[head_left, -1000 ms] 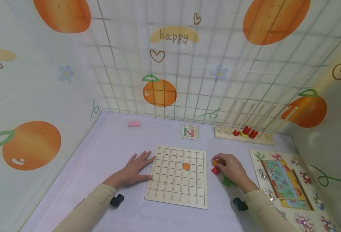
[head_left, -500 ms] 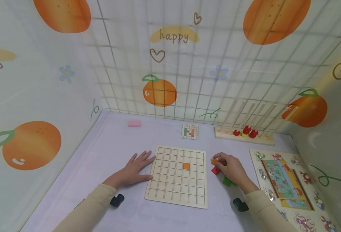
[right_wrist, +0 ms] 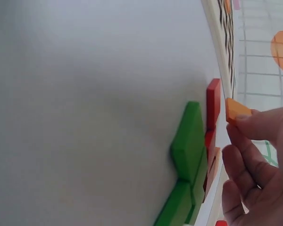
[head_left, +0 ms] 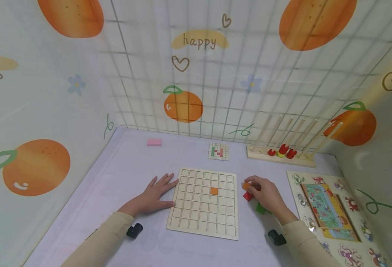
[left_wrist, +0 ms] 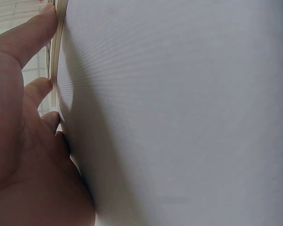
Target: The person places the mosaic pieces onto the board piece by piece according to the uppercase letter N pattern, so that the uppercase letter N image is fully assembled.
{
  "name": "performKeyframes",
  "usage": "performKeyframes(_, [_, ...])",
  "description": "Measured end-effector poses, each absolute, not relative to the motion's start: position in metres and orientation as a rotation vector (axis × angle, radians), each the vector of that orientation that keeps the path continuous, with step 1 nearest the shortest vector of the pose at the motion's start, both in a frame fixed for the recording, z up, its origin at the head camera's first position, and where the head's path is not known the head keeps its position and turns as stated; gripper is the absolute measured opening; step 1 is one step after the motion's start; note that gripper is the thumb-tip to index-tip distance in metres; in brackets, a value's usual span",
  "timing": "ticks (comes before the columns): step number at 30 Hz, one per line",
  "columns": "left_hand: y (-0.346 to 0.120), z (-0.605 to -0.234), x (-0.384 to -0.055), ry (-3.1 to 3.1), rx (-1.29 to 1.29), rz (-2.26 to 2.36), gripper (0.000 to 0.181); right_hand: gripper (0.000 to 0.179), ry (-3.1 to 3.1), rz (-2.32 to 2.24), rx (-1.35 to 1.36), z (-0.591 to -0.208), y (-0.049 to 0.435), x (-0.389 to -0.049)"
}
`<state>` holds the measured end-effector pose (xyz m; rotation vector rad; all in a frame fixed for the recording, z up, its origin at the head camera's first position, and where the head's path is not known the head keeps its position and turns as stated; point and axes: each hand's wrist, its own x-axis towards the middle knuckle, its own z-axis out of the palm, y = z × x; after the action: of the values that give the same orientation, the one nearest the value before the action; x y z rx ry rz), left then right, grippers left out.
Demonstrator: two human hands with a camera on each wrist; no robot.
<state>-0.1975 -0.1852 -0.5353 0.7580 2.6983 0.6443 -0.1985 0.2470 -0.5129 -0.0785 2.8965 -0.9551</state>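
A wooden grid board lies in the middle of the table, with one orange square tile in a cell. My left hand lies spread on the table, thumb and fingertips at the board's left edge. To the right of the board, my right hand pinches another orange tile between thumb and finger. Right under that hand are red tiles and green tiles, some partly hidden by the hand in the head view. Beyond the board lies a small pattern card with coloured squares.
A pink block sits at the back left. At the back right stands a wooden peg rack with several red and yellow pieces. A picture puzzle board lies along the right side. Printed cloth walls enclose the table.
My right hand has hardly moved; the orange tile in its fingers has shifted slightly to the left. The left hand and the board stay as they were.
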Motion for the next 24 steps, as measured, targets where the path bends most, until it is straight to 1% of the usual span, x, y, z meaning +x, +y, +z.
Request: performKeyframes(24, [-0.185,-0.537,-0.197,2.707,0.754,0.637,0.086,0.019,2.88,-1.095,-0.11,-0.503,0.22,-0.178])
